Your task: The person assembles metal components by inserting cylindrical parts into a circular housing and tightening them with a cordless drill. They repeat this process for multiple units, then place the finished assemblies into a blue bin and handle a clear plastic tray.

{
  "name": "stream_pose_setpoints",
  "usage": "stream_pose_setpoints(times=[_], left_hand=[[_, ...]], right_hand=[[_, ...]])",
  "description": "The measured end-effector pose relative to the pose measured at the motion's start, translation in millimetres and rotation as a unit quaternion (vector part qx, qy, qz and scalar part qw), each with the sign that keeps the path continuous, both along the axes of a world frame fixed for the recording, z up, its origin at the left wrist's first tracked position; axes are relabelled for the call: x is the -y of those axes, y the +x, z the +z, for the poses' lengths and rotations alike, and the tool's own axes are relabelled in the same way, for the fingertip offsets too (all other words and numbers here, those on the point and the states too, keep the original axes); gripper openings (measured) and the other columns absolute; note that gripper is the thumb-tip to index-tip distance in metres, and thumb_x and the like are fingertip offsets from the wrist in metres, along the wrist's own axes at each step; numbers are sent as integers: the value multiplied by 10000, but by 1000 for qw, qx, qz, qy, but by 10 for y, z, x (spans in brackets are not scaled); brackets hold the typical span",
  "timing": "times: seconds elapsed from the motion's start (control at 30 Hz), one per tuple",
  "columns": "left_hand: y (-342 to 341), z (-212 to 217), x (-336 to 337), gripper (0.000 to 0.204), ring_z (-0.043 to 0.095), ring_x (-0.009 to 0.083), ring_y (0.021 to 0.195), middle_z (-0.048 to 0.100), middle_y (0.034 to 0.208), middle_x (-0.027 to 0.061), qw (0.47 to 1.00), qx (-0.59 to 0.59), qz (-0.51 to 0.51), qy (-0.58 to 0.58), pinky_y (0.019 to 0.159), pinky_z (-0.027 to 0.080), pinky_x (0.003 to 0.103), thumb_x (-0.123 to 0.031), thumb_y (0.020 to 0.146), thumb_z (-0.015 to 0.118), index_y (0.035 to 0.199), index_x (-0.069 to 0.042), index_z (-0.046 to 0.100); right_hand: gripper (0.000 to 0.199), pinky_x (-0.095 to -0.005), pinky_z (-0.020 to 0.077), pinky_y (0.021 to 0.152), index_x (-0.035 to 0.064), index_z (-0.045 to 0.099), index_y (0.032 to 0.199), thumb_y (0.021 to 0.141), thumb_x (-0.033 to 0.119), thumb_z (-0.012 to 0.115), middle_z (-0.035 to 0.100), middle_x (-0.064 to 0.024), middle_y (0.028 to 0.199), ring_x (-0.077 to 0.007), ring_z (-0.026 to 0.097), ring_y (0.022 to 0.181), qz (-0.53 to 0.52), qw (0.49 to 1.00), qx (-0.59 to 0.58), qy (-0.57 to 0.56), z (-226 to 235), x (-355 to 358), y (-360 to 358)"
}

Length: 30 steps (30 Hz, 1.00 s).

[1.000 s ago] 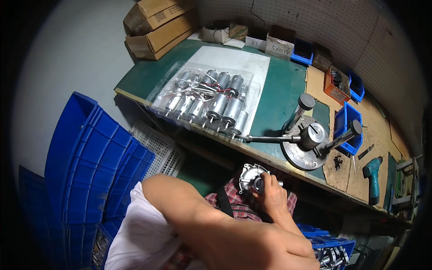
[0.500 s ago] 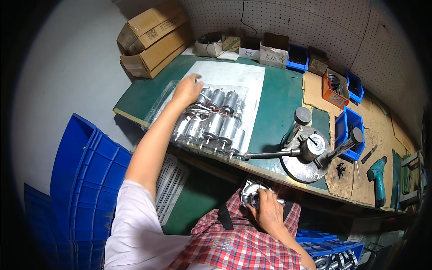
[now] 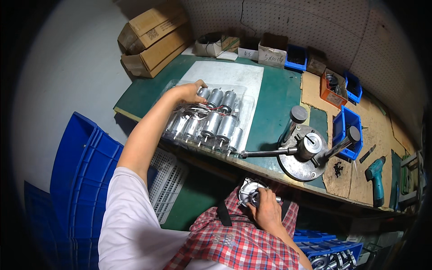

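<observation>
My left hand [image 3: 189,92] reaches over a clear plastic tray [image 3: 245,96] of silver cylindrical electric motors. Its fingers and thumb close around a motor [image 3: 204,93] at the left of the far row. Beside that one stand other motors [image 3: 215,97], and a nearer row [image 3: 210,124] has shafts pointing toward me. Red and white wires [image 3: 198,108] lie between the rows. Close to my body, below the bench edge, my right hand [image 3: 266,210] grips a round cast-metal housing [image 3: 248,190]. Its fingertips cover part of the housing's middle.
A round metal press fixture [image 3: 303,155] with two posts and a long handle stands right of the tray. Farther right are a blue parts bin [image 3: 347,132] and a teal power drill [image 3: 375,177]. Cardboard boxes [image 3: 157,42] stand far left; a blue crate [image 3: 90,180] is beside me.
My left hand has come down into the tray and closed on a motor in the far row. My right hand keeps holding the housing in nearly the same place.
</observation>
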<state>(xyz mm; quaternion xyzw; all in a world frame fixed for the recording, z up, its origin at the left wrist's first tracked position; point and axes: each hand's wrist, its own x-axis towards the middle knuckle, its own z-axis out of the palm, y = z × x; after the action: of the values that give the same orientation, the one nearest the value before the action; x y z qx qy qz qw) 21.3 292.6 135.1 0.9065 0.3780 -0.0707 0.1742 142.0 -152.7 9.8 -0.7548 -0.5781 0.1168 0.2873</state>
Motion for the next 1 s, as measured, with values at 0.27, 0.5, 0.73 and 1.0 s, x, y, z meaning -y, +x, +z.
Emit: stream_pose_setpoints(times=[0.27,0.5,0.73,1.0], left_hand=[[35,-18,187,575,609,308,980,612,1046,224,971,208,109,49,836,488,398,-146,734,806,1154,-32,429],[-185,803,886,672,552,195,1140,596,1253,124,853,511,63,-84,985,475,327,0,777,762,1352,-24,414],[-189,912,1470,754,548,201,1167,585,1256,86,749,646,-40,-145,992,496,321,-214,744,825,1373,-90,427],[23,555,2391,627,573,227,1165,517,1271,81,594,720,-29,-357,933,574,405,-213,868,712,1386,-98,378]], right_hand=[[599,-433,510,757,13,462,1220,742,159,791,543,-183,1104,-380,569,986,11,1000,-5,29,-63,48,52],[580,-436,521,712,10,492,1187,737,195,808,587,-179,1016,-382,614,915,1,998,7,57,-62,87,110],[568,-421,524,666,12,528,1139,717,249,825,596,-161,941,-355,632,858,-11,995,30,89,-88,6,59],[617,-385,466,748,5,587,1124,696,394,800,597,-127,940,-311,573,854,4,989,109,96,279,-38,105]])
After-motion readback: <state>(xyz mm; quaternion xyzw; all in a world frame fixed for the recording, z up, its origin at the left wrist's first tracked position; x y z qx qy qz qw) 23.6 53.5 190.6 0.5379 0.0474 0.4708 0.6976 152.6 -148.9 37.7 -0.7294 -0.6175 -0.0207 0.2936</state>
